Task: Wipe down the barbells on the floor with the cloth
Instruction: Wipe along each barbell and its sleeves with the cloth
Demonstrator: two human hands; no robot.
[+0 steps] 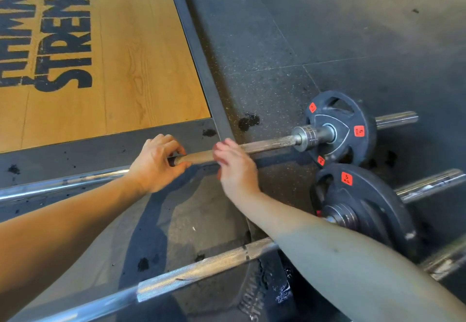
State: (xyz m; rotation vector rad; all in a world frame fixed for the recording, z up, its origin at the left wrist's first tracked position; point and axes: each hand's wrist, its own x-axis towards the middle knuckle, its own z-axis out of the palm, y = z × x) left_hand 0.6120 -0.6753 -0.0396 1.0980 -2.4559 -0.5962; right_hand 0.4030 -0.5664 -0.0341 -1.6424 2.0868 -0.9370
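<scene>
Barbells, two at least, lie on the black rubber floor (327, 32). The far barbell (264, 144) runs just past the corner of the wooden platform (113, 69), with its 5 kg plate (338, 130) toward the right. The near barbell (201, 267) lies closer to me, passing under my right forearm. My left hand (156, 163) has fingers and thumb curled round the far bar's dull, knurled shaft, I judge to stop it rolling while it is rubbed. My right hand (234, 165) lies across the same shaft just beside the left, fingers close together. It is blurred, so I cannot tell whether they clasp the bar. No cloth shows; it may be hidden under that palm. This stretch looks grimy, so wiping here seems barely begun.
</scene>
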